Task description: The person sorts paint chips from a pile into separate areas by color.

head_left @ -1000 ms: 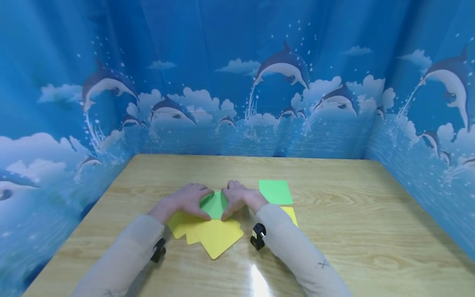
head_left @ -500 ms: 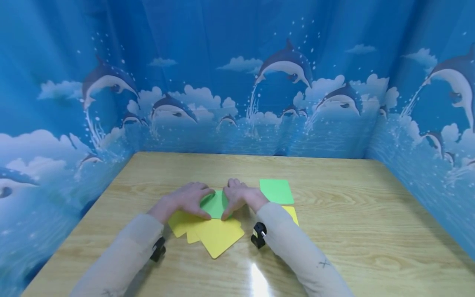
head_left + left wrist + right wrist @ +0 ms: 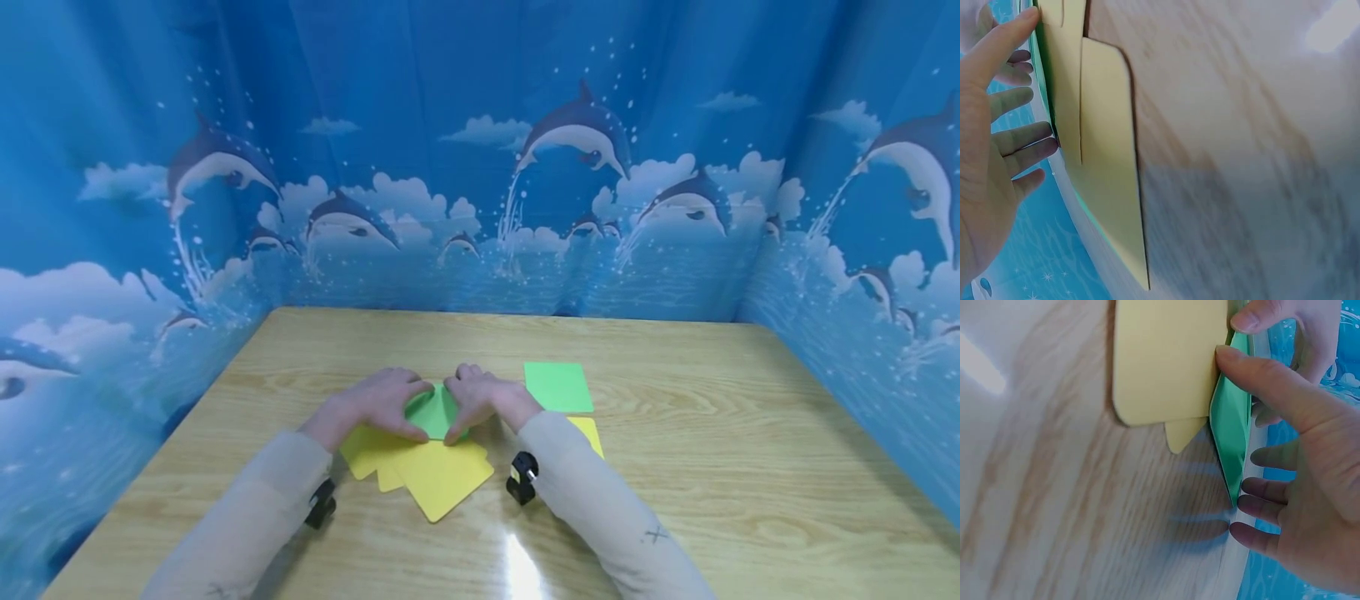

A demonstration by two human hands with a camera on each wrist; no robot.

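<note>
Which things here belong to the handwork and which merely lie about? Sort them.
Likely in use:
green paper between left hand and right hand
yellow sheets alongside

Likely just lying about:
green square, farther right
yellow piece, partly behind right sleeve

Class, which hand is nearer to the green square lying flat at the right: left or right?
Right. The right hand is just left of the green square; the left hand is farther left, beyond the green sheet between them.
</note>
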